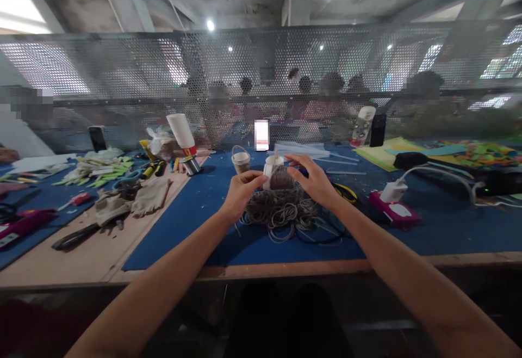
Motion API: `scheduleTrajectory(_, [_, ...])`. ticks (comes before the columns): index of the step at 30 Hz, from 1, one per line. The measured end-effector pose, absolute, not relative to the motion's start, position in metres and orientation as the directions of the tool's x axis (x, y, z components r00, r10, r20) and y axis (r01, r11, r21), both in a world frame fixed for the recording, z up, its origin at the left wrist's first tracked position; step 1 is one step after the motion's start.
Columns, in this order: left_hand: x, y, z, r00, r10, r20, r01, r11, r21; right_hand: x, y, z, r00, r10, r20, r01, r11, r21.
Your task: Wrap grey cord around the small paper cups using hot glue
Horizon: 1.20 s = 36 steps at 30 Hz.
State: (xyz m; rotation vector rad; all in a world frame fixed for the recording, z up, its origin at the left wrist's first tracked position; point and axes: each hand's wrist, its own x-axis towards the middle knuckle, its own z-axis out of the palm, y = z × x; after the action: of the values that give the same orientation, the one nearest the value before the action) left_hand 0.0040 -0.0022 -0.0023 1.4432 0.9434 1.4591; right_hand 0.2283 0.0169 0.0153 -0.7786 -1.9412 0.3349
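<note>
1. The white cup (268, 172), its right part wrapped in grey-brown cord, is between the two hands, just above or on the heap of loose cord (285, 214).
2. The left hand (243, 188) has its thumb and fingertips drawn together, pinching the cup at its left edge; how the tips sit on the wall is too small to make out.
3. The right hand (312, 178) is spread and curved at the cup's right side, near the rim; whether any fingertip touches it, I cannot tell.
4. The cup's base is hard to separate from the cord, and a thin upright piece (276, 154) at its rim is unclear.
5. Just behind the left hand stands a small handled basket (241, 158), its lower part covered by that hand.
6. Beyond are a phone (261, 135), its screen blurred out, and clear plastic sheets (304, 150), partly behind the right hand.
7. A yellow-handled tool (346, 192) is partly hidden by the right arm.
8. Behind the perforated screen (265, 83), people show only as dim shapes.
</note>
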Motion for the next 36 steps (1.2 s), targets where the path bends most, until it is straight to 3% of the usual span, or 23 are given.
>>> scheduleTrajectory(4, [0.007, -0.007, 0.001, 0.070, 0.926, 0.371, -0.010, -0.371, 0.928, 0.226, 0.015, 0.018, -0.375, 0.566, 0.734, 0.361, 0.818, -0.447])
scheduleTrajectory(11, [0.006, -0.007, 0.000, 0.096, 0.927, 0.364, 0.020, -0.367, 0.930, 0.225, 0.015, 0.016, -0.361, 0.560, 0.746, 0.351, 0.822, -0.448])
scheduleTrajectory(20, [0.009, -0.006, -0.001, 0.043, 0.930, 0.365, 0.058, -0.367, 0.929, 0.223, 0.010, 0.016, -0.299, 0.508, 0.808, 0.537, 0.789, -0.297])
scheduleTrajectory(27, [0.008, -0.003, -0.004, 0.032, 0.918, 0.395, 0.079, -0.396, 0.915, 0.223, 0.005, 0.020, -0.233, 0.559, 0.796, 0.436, 0.791, -0.429])
scheduleTrajectory(36, [0.007, -0.002, -0.001, -0.054, 0.908, 0.415, 0.099, -0.408, 0.907, 0.224, 0.007, 0.019, -0.266, 0.572, 0.776, 0.486, 0.775, -0.404])
